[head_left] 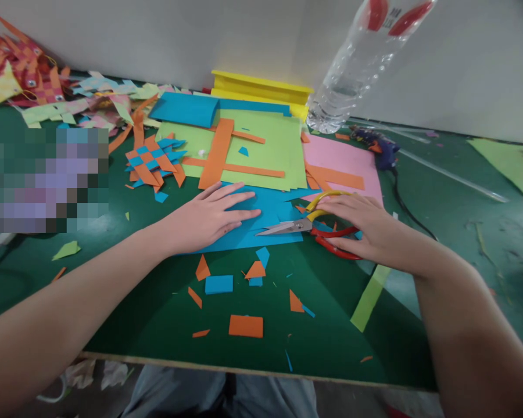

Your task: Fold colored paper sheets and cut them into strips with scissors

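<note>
My left hand (220,212) lies flat with its fingers spread on a sheet of blue paper (239,238). In my right hand (357,217) is a pair of scissors (305,225) with yellow and red handles, its blades pointing left over the blue sheet. Cuts show in the right part of that sheet. Green paper (274,142) lies stacked behind it, with orange strips (218,154) on top. To the left of the stack is a woven blue and orange paper piece (152,161).
A water bottle (348,69) stands at the back right, near a glue gun (381,148) with a black cord. Pink paper (344,159) lies under the right side. Paper scraps (246,326) dot the front, and woven paper fish (30,69) are heaped at the far left.
</note>
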Motion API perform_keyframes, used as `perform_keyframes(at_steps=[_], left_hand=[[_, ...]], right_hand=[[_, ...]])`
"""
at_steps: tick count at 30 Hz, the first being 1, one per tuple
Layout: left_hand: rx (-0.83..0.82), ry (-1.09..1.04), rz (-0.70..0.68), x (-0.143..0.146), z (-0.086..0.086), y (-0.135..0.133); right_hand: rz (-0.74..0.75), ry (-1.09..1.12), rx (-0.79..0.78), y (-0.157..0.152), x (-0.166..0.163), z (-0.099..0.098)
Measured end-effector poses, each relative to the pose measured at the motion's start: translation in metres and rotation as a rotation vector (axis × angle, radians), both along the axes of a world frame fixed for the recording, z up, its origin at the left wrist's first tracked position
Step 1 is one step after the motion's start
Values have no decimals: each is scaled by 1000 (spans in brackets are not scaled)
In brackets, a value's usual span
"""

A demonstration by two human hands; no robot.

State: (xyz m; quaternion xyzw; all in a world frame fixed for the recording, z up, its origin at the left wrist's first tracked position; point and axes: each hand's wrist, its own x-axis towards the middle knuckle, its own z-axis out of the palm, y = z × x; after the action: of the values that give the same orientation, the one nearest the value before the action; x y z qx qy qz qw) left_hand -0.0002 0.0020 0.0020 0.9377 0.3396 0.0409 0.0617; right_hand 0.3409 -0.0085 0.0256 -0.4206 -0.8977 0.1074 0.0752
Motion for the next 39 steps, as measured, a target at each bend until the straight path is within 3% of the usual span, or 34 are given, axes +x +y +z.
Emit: perform_keyframes(at_steps=[20,31,39], left_hand=[[-26,-38,5,0,0,0],[-27,-30,1,-1,0,1],[-34,-54,11,-1,-3,0]], right_hand=[[-30,30,-30,-5,-15,1],[26,25,-5,-5,-11,2],[36,-7,-12,-12,-26,4]])
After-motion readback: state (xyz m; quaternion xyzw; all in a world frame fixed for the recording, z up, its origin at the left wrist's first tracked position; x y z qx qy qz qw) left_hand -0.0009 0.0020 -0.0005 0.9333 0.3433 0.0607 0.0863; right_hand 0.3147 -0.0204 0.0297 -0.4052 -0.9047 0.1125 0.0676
